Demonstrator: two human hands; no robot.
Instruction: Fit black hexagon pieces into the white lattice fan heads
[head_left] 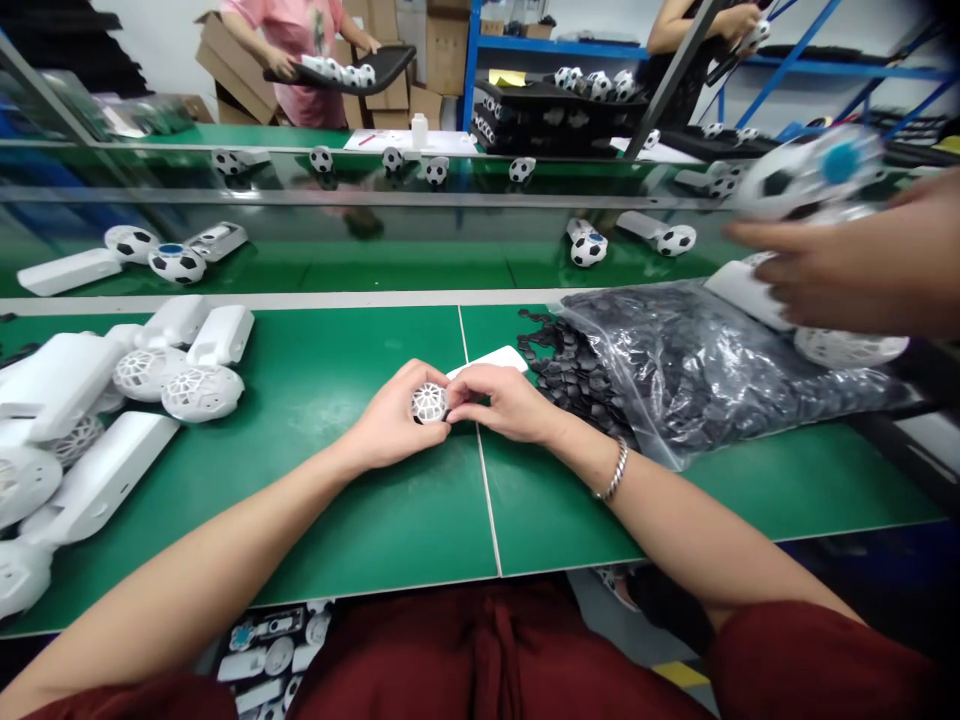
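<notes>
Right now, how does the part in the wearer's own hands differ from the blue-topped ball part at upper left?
The held part shows a white lattice; the blue-topped part shows black patches on white.
The left hand grips the held part, right hand at its edge; the blue-topped part lies untouched beyond the worktable.
Both look rounded.

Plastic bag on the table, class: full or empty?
The bag is not empty: dark pieces show through its clear plastic. How full, I cannot tell.
</notes>
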